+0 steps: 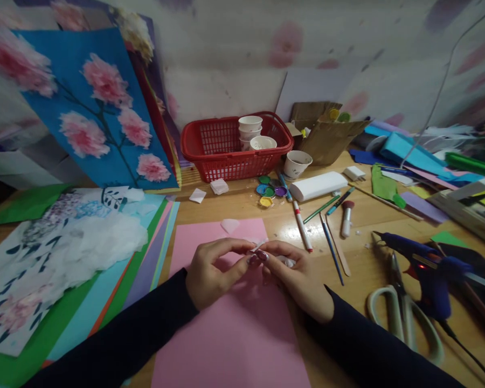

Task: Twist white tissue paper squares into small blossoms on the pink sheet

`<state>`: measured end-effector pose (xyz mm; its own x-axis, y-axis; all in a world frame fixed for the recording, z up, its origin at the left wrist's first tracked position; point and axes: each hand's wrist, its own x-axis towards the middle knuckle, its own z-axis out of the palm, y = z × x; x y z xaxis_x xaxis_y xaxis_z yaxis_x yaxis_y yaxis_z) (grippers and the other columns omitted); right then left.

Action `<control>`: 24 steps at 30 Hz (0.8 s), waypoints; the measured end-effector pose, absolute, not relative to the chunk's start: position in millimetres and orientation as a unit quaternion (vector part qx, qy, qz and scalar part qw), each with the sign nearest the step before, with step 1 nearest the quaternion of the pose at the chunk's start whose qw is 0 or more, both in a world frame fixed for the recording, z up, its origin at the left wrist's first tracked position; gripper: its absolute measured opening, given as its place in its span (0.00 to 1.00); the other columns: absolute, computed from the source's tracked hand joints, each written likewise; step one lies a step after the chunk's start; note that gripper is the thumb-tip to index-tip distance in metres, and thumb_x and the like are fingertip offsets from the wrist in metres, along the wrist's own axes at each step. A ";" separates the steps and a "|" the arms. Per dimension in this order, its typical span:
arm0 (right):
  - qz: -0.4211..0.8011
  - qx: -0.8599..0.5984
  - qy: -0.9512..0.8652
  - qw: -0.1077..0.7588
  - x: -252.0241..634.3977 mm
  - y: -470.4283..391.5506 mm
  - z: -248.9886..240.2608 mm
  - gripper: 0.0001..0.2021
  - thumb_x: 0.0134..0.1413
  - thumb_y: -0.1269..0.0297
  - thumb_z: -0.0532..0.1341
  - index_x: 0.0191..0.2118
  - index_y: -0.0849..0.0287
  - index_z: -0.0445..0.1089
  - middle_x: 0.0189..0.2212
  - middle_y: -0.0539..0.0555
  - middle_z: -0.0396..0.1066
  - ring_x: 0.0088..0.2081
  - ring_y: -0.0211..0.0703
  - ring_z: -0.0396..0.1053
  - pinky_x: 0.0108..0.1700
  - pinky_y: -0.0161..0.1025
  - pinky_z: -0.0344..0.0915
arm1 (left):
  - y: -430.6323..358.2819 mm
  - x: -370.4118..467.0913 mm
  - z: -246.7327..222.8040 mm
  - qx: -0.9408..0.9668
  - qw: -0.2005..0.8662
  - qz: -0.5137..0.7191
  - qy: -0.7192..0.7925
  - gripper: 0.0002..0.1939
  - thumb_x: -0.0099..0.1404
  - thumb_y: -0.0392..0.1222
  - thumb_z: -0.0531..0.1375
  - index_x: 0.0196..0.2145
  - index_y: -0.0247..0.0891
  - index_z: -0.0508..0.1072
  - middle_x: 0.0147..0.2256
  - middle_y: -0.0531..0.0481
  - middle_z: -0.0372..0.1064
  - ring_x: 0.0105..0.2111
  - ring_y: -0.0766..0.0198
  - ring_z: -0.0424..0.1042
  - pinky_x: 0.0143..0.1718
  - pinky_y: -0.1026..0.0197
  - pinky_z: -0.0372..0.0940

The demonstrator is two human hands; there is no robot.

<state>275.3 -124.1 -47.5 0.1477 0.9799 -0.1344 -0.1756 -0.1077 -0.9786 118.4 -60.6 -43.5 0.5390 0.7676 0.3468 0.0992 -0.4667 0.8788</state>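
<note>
Over the upper part of a pink paper sheet (226, 345), my left hand (216, 272) and my right hand (297, 277) meet at the fingertips. Both pinch a small piece of thin white tissue paper (259, 246). A crumpled white bit (286, 261) shows at the fingers of my right hand; whether it joins the pinched piece is hidden. Just beyond my left hand, a pale petal-shaped paper piece (230, 225) lies at the sheet's top edge. Farther back on the table are two small stacks of white paper squares (219, 186).
On the right lie scissors (404, 318) and a blue glue gun (424, 264) with a lit red light. Brushes, a marker (303, 226) and paint pots (269, 188) sit ahead, before a red basket (234, 164) holding cups. Left are coloured sheets and a blue flower picture (76, 70).
</note>
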 end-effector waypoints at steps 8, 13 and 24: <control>0.501 -0.517 -0.420 0.553 276.8 -124.2 -45.3 0.08 0.50 0.59 0.65 0.29 0.59 0.74 0.16 0.47 0.66 0.16 0.33 0.60 0.19 0.32 0.54 | -58.7 118.1 -43.4 0.787 0.396 0.390 0.267 0.09 0.59 0.34 0.59 0.37 0.34 0.77 0.34 0.45 0.78 0.33 0.63 0.77 0.37 0.63 0.71; 0.476 -0.531 -0.448 0.540 277.2 -124.5 -46.6 0.08 0.52 0.60 0.64 0.30 0.60 0.73 0.16 0.47 0.66 0.17 0.33 0.60 0.20 0.32 0.54 | -59.9 119.8 -44.7 0.770 0.418 0.378 0.299 0.08 0.58 0.35 0.60 0.36 0.33 0.78 0.32 0.46 0.78 0.31 0.63 0.77 0.36 0.65 0.71; 0.433 -0.588 -0.472 0.495 280.4 -126.2 -58.2 0.08 0.55 0.61 0.59 0.31 0.61 0.69 0.22 0.51 0.69 0.17 0.30 0.56 0.18 0.30 0.52 | -51.3 125.6 -50.5 0.548 0.577 0.437 0.419 0.08 0.59 0.43 0.60 0.31 0.34 0.69 0.28 0.49 0.75 0.29 0.65 0.75 0.32 0.65 0.69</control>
<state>280.4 -126.2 -58.2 0.1802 0.9827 -0.0421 0.1258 -0.0655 -0.9899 125.6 -51.3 -50.5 0.2662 0.9639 -0.0051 -0.0454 0.0179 0.9988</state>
